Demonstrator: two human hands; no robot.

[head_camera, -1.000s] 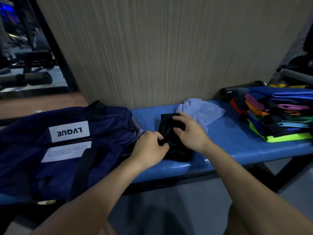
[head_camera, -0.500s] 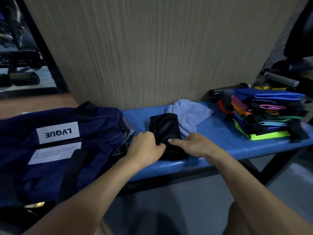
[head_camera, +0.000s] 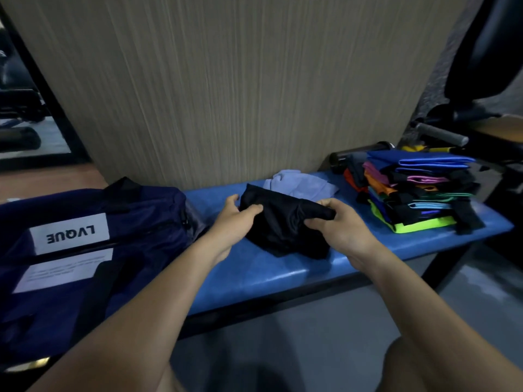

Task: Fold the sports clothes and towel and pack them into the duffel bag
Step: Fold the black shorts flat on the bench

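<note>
Blue counter [head_camera: 283, 267] is carrying navy duffel bag [head_camera: 119, 222]. Left hand [head_camera: 232, 219] & right hand [head_camera: 336, 224] are pinching black folded garment [head_camera: 283, 222]; keep both grips tight, moving it bagward w/o unfolding.

Two bare forearms are showing from the lower edge of the view — no sleeves, no watch, no bands or rings on either wrist. The left hand [head_camera: 232, 222] and the right hand [head_camera: 339, 230] are wearing no gloves. The fingernails are looking short and plain. At the bottom right a bare knee is showing — what is worn above it is lying out of view.
</note>
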